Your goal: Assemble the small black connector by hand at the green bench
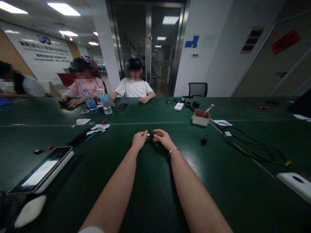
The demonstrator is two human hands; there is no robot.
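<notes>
Both arms reach forward over the dark green table (pixel 155 181). A small black object with a silvery part (pixel 151 134) spans the gap between my hands, its kind too small to make out. My left hand (pixel 140 140) pinches the silvery end with thumb and fingers. On the black end, the fingers of my right hand (pixel 163 138) are closed, partly covering it. A silver bracelet (pixel 174 150) circles my right wrist. To the right, apart from both hands, stands a small black cylindrical piece (pixel 204 139).
A small cardboard box (pixel 200 120) with a pen-like item stands right of centre, near black cables (pixel 257 145). At left lie a phone on a white block (pixel 43 168) and a white mouse (pixel 30 212). Two bottles (pixel 105 102) and seated people (pixel 134 87) are across the table.
</notes>
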